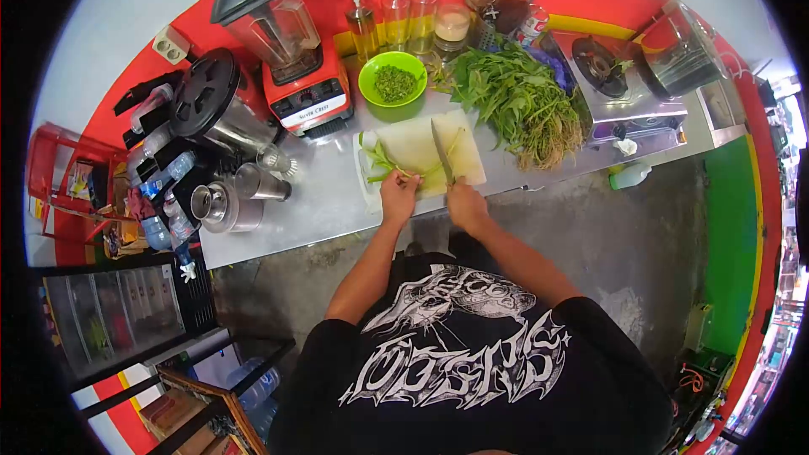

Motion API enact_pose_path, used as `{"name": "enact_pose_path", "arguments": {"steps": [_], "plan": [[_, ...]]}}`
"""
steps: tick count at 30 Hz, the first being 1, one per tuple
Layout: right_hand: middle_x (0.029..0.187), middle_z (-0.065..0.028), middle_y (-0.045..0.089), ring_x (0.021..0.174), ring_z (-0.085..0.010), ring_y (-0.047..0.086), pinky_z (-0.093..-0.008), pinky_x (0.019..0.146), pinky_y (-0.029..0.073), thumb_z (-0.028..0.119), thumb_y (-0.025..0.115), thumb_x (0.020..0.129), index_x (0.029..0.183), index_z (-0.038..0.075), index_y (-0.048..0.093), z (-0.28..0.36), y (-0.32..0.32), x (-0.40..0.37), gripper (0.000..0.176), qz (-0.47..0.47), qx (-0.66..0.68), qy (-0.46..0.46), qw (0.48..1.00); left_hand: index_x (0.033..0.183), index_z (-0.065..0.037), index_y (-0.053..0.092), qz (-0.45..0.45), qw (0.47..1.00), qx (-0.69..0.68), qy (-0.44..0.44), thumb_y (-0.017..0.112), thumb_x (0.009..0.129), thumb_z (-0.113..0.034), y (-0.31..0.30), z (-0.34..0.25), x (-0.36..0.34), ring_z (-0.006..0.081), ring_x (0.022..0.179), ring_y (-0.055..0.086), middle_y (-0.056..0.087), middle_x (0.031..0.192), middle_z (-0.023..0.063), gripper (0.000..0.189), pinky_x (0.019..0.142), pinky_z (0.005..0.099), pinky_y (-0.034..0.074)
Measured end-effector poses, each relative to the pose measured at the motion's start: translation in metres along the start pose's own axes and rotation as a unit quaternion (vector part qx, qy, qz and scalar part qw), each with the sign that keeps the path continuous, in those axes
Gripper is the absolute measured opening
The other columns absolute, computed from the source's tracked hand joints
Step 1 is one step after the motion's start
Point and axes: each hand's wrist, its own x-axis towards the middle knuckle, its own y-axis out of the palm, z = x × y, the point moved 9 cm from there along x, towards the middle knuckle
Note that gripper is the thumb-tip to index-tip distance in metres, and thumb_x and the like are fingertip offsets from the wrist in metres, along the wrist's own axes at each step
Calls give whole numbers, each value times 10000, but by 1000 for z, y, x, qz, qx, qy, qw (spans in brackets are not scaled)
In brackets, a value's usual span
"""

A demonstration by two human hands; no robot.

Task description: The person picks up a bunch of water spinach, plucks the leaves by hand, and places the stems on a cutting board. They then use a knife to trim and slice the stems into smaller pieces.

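A white cutting board (413, 136) lies near the front edge of the metal counter. My right hand (466, 205) is closed round the handle of a kitchen knife (442, 152), whose blade points away from me over the board. On the board's left half, my left hand (399, 195) pinches the stems of some leafy greens (382, 157). Thin green stems lie between the hand and the blade. Just behind the board, a lime-green bowl (393, 105) holds chopped greens (394, 84). To the right rests a large bunch of leafy greens (516, 93) with its roots toward me.
A red blender (308, 93) stands behind left, beside a large steel container with a black lid (206, 101). Metal cups (261, 181) sit at the left. Pump bottles (394, 17) line the red wall. A gas stove (632, 105) occupies the right end.
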Motion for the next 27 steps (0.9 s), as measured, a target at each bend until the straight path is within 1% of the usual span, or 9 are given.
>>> {"name": "enact_pose_path", "arguments": {"steps": [8,10,14,16,17,18,21,24,27], "plan": [[1035,-296,694,957,-470,682,-531,848,543,247,491,1006,1121,-44,568,-5,2,14,321,19,-46,-57,997,986,10,628,35,999,26,25,668,945,-11,-2,-30,0,163,809,716,708,867,85,61,755,290,556],[987,-278,703,915,-470,677,-533,830,535,292,519,1001,1095,-20,622,-2,-4,15,342,9,41,-116,992,1021,2,645,32,996,-67,-48,653,969,-18,-5,-31,1,162,835,714,707,896,74,56,747,275,549],[903,-265,700,881,-471,670,-525,789,524,351,581,984,1068,10,658,5,-29,6,359,-44,87,-182,978,1179,-8,670,53,993,-105,-12,609,1023,-96,-17,-72,-1,110,753,663,683,885,27,190,730,256,538],[873,-279,683,866,-478,654,-512,755,509,402,637,955,1073,7,666,20,-58,-13,413,-22,128,-144,981,1225,-20,671,32,994,-107,-6,601,1034,-134,-27,-92,-6,94,728,636,679,885,12,233,726,248,529],[752,-216,670,729,-375,677,-442,667,506,357,662,962,1008,-3,647,23,-64,-13,364,-71,105,-193,973,1203,-19,682,32,991,-126,-23,605,1031,-136,-31,-102,-9,91,753,644,683,895,15,222,731,248,534],[752,-216,670,729,-375,677,-442,667,506,357,662,962,1008,-3,647,31,-73,-17,364,-67,98,-204,972,1181,-18,692,31,988,-148,-37,610,1028,-139,-33,-115,-12,89,778,651,686,905,18,211,735,249,538],[624,-8,503,567,-71,502,-282,527,384,220,667,986,899,12,572,57,-96,-32,244,40,367,-170,914,1133,-34,696,-2,985,-169,-26,580,1050,-211,-39,-162,-14,64,695,582,625,820,-23,228,683,237,505],[633,21,472,565,-62,412,-270,526,332,210,654,992,909,-3,590,90,-131,-54,238,4,348,-200,916,1073,-47,694,-11,987,-162,14,545,1066,-265,-45,-207,8,50,644,506,559,761,-51,264,648,238,478],[681,44,430,628,-55,362,-252,558,315,182,629,1004,1085,-11,678,123,-156,-78,215,-9,343,-242,907,1048,-36,686,-17,978,-179,101,537,1071,-264,-41,-267,16,58,616,497,546,725,-44,274,604,240,458]]}}
